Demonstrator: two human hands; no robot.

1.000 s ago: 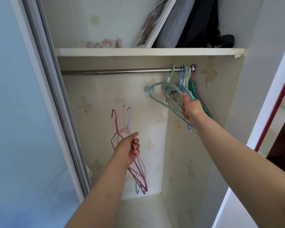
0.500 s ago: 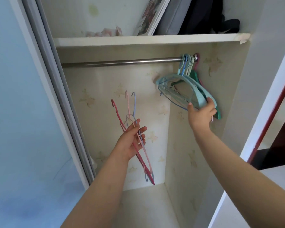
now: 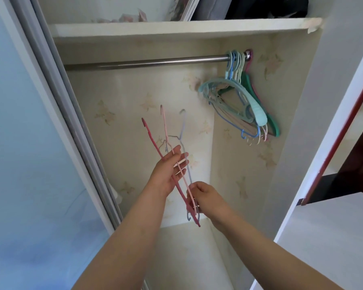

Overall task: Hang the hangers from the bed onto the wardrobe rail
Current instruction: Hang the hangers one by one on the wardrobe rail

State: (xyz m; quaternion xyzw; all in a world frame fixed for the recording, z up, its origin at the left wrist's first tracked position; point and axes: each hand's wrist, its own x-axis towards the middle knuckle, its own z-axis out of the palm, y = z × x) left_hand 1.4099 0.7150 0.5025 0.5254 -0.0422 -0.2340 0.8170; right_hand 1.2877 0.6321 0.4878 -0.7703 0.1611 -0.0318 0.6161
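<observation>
Inside, the wardrobe (image 3: pixel 134 122) has star-patterned walls, a shelf (image 3: pixel 176 28) above and a steel rail (image 3: pixel 147 62). Hung hangers (image 3: pixel 239 97) crowd the rail's right end. Below, the left hand (image 3: pixel 166 174), fingers fairly straight, supports three thin hangers (image 3: pixel 166 130); the right hand (image 3: pixel 205 198) pinches their lower ends.

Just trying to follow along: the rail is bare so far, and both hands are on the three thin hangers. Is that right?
Not quite. The head view shows the rail already carries a bunch of hangers at its right end. The rest holds: the left hand and right hand are both on the three thin hangers.
</observation>
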